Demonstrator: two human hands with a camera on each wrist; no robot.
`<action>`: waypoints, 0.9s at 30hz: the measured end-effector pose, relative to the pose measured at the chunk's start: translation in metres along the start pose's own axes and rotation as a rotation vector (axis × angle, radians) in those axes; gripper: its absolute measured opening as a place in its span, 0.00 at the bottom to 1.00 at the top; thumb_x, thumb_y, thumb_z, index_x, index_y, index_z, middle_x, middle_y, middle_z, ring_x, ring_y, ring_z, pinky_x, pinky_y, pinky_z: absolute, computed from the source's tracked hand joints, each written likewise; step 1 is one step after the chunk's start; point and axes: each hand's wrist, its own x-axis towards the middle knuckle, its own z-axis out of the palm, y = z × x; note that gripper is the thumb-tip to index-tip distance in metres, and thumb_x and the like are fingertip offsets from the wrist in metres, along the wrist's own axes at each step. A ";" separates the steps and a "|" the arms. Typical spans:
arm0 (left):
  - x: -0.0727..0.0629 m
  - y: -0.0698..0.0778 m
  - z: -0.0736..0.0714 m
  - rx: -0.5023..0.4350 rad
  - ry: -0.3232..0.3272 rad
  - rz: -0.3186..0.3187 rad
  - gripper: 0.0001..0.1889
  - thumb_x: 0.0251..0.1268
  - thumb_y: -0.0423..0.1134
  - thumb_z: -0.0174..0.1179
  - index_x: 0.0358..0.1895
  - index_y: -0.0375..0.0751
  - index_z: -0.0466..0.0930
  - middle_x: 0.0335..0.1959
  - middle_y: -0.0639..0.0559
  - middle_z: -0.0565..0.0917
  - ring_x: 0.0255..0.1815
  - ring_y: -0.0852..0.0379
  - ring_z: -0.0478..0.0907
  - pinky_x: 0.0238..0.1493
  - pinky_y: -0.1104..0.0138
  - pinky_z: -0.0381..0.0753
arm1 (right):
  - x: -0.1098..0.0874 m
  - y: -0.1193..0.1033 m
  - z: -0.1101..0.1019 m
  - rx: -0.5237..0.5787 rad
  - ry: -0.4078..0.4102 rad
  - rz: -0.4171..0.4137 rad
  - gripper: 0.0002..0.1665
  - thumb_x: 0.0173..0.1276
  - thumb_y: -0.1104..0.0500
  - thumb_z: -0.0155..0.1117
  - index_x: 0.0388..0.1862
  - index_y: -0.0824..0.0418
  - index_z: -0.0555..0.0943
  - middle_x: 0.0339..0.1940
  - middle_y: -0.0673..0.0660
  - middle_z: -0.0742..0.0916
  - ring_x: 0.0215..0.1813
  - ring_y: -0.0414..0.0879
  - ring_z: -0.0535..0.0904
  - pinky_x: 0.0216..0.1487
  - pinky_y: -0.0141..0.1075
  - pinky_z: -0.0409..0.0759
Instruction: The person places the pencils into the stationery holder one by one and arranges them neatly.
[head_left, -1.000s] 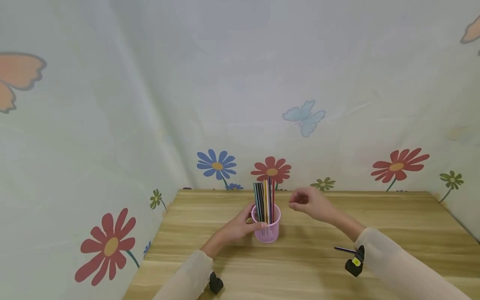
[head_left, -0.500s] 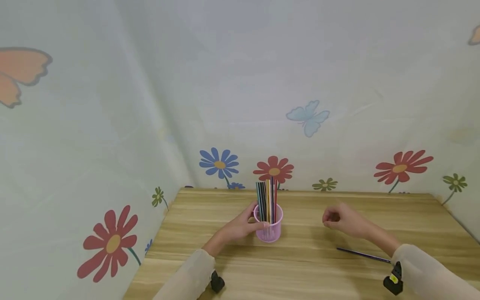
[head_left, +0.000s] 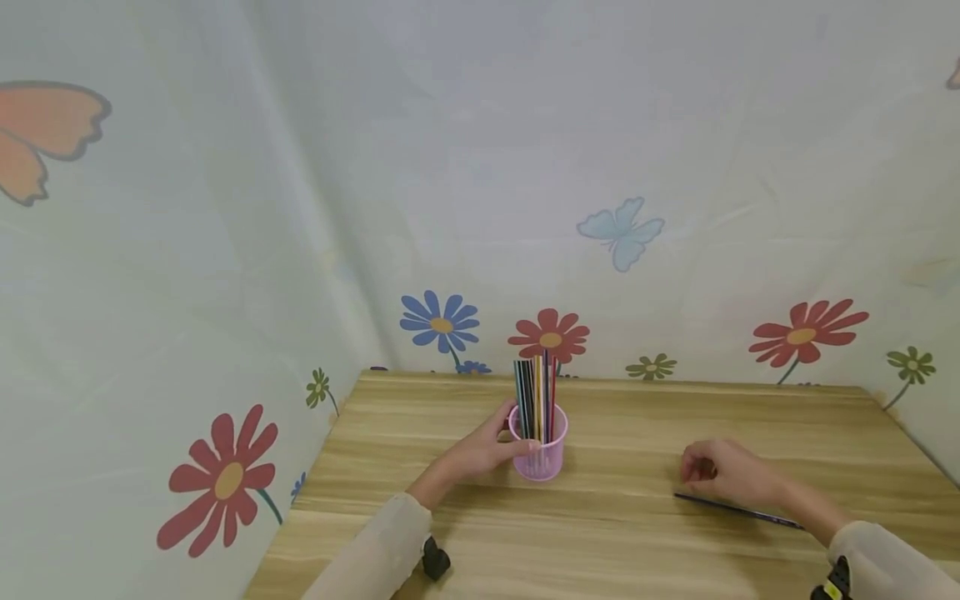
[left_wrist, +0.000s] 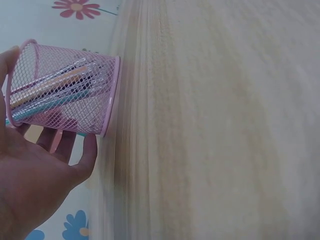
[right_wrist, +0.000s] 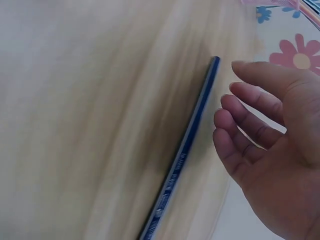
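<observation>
A pink mesh pencil cup (head_left: 549, 462) stands upright on the wooden table, holding several coloured pencils (head_left: 554, 392). My left hand (head_left: 480, 452) grips it from the left side, thumb across the near face. Up close in the left wrist view, fingers curl round the cup's wall (left_wrist: 114, 95). Off to the right lies a dark blue pencil (head_left: 738, 507), flat on the tabletop. Just above it hovers my right hand (head_left: 738, 477), fingers loosely bent and holding nothing. The right wrist view shows a gap between those fingertips and the blue pencil (right_wrist: 187, 145).
The wooden table (head_left: 600, 533) ends at the back against a pale curtain (head_left: 465, 167) printed with flowers and butterflies. The same cloth runs along the left side. Black wrist cameras (head_left: 435, 560) are strapped at the cuffs.
My right hand has moved from beside the cup to the right and down toward the blue pencil, bringing it close. The left hand still holds the cup in place.
</observation>
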 end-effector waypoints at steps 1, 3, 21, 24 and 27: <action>0.000 -0.001 0.000 0.003 -0.002 -0.002 0.40 0.74 0.52 0.68 0.82 0.60 0.57 0.76 0.52 0.70 0.75 0.48 0.68 0.77 0.47 0.67 | -0.002 0.001 0.001 0.009 -0.011 0.004 0.07 0.70 0.62 0.75 0.39 0.61 0.83 0.32 0.44 0.83 0.33 0.34 0.77 0.30 0.32 0.79; 0.000 -0.002 -0.001 0.002 -0.005 -0.007 0.40 0.74 0.52 0.68 0.82 0.61 0.57 0.76 0.53 0.70 0.75 0.49 0.68 0.77 0.48 0.67 | -0.006 0.003 0.004 0.014 -0.032 0.019 0.09 0.70 0.61 0.76 0.39 0.60 0.83 0.32 0.45 0.83 0.33 0.34 0.76 0.30 0.31 0.78; 0.000 -0.003 -0.001 -0.006 -0.003 -0.009 0.41 0.74 0.52 0.67 0.83 0.65 0.54 0.77 0.53 0.69 0.75 0.50 0.68 0.78 0.48 0.67 | -0.018 0.010 0.011 -0.016 -0.039 0.029 0.13 0.60 0.70 0.75 0.34 0.57 0.79 0.30 0.45 0.78 0.33 0.33 0.73 0.29 0.30 0.73; 0.000 -0.003 -0.001 -0.006 -0.004 -0.014 0.41 0.74 0.53 0.67 0.83 0.66 0.54 0.77 0.53 0.69 0.75 0.50 0.68 0.78 0.49 0.67 | -0.018 0.009 0.011 -0.019 -0.041 0.042 0.14 0.59 0.70 0.75 0.34 0.58 0.78 0.30 0.46 0.78 0.33 0.34 0.72 0.29 0.30 0.72; 0.002 -0.003 0.000 -0.007 -0.007 -0.015 0.41 0.74 0.53 0.67 0.83 0.68 0.54 0.78 0.54 0.68 0.75 0.50 0.68 0.78 0.49 0.67 | -0.018 0.009 0.010 -0.024 -0.051 0.054 0.14 0.59 0.70 0.75 0.34 0.58 0.78 0.30 0.47 0.78 0.33 0.34 0.72 0.29 0.30 0.71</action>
